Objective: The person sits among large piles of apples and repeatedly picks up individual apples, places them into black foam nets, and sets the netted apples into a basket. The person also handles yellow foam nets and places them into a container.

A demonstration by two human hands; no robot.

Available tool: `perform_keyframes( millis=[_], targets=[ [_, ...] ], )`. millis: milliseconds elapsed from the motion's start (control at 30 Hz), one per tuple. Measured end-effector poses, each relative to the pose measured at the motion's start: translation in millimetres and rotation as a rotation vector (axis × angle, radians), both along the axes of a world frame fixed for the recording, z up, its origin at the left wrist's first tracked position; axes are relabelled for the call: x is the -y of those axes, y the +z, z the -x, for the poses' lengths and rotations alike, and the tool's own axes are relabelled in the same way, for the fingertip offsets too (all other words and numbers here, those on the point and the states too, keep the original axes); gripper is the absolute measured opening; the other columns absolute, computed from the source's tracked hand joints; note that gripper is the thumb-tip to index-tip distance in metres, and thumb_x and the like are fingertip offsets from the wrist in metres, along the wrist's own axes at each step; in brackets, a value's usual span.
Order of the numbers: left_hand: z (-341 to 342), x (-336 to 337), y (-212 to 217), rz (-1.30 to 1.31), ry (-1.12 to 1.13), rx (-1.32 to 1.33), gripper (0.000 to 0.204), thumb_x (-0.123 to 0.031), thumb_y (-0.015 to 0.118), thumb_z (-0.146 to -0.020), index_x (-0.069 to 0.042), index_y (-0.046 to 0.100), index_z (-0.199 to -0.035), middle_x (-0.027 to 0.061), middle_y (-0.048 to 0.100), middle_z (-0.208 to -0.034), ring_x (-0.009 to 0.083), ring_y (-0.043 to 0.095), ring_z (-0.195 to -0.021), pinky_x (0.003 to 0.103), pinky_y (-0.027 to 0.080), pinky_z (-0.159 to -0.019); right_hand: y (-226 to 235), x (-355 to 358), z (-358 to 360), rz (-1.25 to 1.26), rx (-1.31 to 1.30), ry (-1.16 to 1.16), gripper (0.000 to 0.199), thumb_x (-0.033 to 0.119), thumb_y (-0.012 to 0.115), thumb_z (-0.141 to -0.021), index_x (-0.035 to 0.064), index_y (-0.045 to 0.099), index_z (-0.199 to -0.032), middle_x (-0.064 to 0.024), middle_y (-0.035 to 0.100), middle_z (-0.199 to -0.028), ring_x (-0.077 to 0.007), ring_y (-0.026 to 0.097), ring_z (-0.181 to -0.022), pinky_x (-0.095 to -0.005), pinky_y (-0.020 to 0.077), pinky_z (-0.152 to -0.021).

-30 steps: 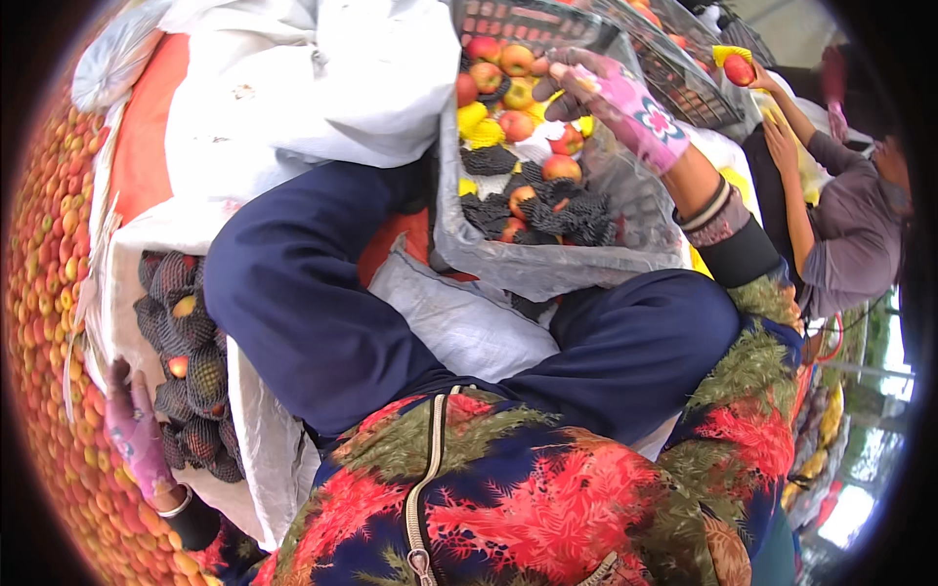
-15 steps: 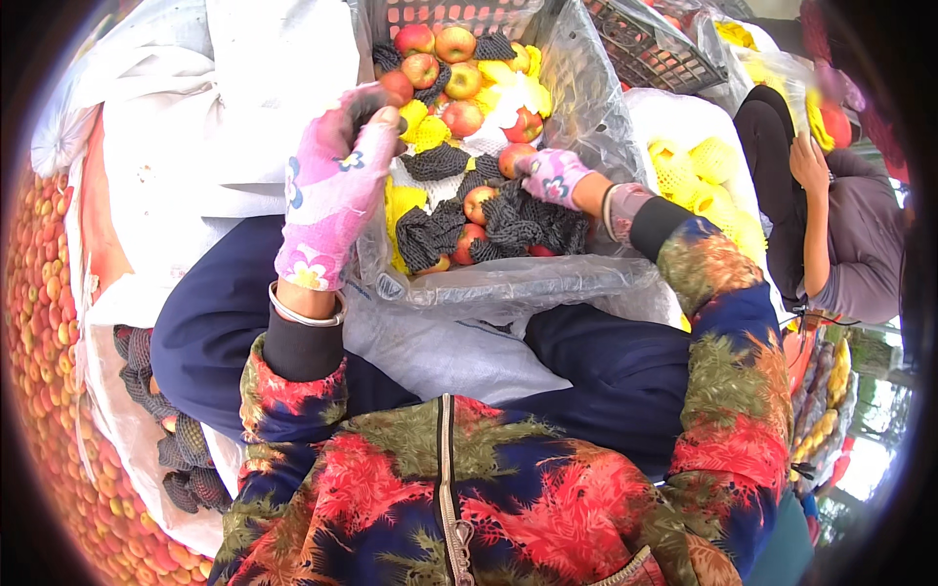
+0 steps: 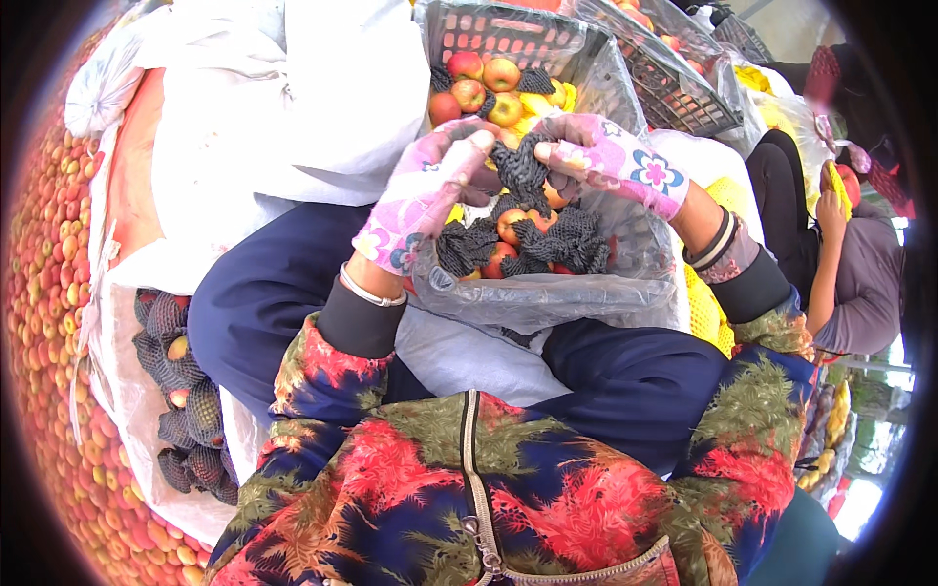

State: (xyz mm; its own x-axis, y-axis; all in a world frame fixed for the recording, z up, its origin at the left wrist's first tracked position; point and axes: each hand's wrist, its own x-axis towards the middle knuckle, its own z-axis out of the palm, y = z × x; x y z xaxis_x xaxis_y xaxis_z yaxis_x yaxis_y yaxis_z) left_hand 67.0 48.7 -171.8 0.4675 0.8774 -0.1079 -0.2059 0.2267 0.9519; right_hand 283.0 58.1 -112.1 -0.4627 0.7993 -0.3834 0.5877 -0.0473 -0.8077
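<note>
Both my hands wear pink flowered gloves with bare fingertips. Between them, above a crate lined with clear plastic (image 3: 557, 291), a dark grey foam net sleeve (image 3: 521, 168) is stretched. My left hand (image 3: 430, 190) pinches its left side between thumb and fingers; my right hand (image 3: 616, 164) grips the right side. Whether anything sits inside the sleeve, I cannot tell. Below lie red-yellow apples (image 3: 510, 226) among more loose dark nets (image 3: 567, 242). Further apples (image 3: 501, 75) and some yellow netting (image 3: 535, 104) fill the far part of the crate.
White sheeting (image 3: 225, 107) covers the left side, beside a large heap of loose apples (image 3: 49, 293). Dark-netted apples (image 3: 203, 412) lie by my left knee. Yellow foam nets (image 3: 708, 308) are right of the crate. A black crate (image 3: 674, 88) stands behind; another person (image 3: 860, 283) sits at right.
My right hand has left the apple in the crate and risen; my left hand has come across to meet it. The dark net sleeve is now stretched between them. The whole view has shifted slightly.
</note>
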Motion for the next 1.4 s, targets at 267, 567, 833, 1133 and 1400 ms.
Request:
perform_keyframes(
  millis=[267,567,833,1133,1400],
  targets=[
    [-6,19,9,-0.119,-0.050,0.121,0.048,-0.008,0.056,-0.084,0.004,0.039,-0.128,0.0108,0.054,-0.116,0.0152,0.056,-0.099,0.027,0.047,-0.082,-15,27,15,-0.132,-0.381,-0.160,0.035,0.028,0.060,-0.088,-0.0003,0.052,-0.107,-0.0032,0.056,-0.085,-0.0084,0.051,-0.080,-0.0239,0.0427,-0.068],
    [-13,18,1,-0.171,0.026,0.029,0.036,-0.007,0.056,-0.082,0.003,0.049,-0.116,0.0080,0.057,-0.104,0.0130,0.056,-0.091,0.027,0.047,-0.079,-49,29,12,-0.135,-0.669,-0.233,0.045,0.006,0.054,-0.077,-0.0004,0.044,-0.120,-0.0079,0.053,-0.105,-0.0115,0.053,-0.090,-0.0248,0.0428,-0.079],
    [-14,17,1,-0.050,0.143,-0.007,0.027,-0.014,0.054,-0.088,0.000,0.053,-0.111,0.0066,0.059,-0.091,0.0126,0.059,-0.077,0.026,0.049,-0.069,-36,36,1,-0.068,-0.640,-0.389,0.038,0.011,0.048,-0.084,0.0005,0.046,-0.121,-0.0098,0.056,-0.108,-0.0157,0.056,-0.098,-0.0272,0.0447,-0.085],
    [-17,18,-3,-0.163,0.060,-0.114,0.025,-0.012,0.055,-0.086,0.002,0.053,-0.107,0.0046,0.058,-0.086,0.0094,0.057,-0.072,0.023,0.047,-0.064,-59,29,3,-0.072,-0.660,-0.372,0.043,0.030,0.048,-0.093,0.0043,0.043,-0.127,-0.0093,0.059,-0.110,-0.0167,0.060,-0.097,-0.0294,0.0503,-0.081],
    [-19,16,-5,-0.115,0.281,-0.088,0.020,-0.013,0.056,-0.083,0.004,0.055,-0.093,0.0031,0.056,-0.071,0.0082,0.055,-0.055,0.023,0.046,-0.048,-36,37,26,-0.262,-0.544,-0.246,0.061,0.033,0.057,-0.088,0.0002,0.035,-0.135,-0.0103,0.053,-0.116,-0.0182,0.055,-0.102,-0.0314,0.0447,-0.088]
  ],
)
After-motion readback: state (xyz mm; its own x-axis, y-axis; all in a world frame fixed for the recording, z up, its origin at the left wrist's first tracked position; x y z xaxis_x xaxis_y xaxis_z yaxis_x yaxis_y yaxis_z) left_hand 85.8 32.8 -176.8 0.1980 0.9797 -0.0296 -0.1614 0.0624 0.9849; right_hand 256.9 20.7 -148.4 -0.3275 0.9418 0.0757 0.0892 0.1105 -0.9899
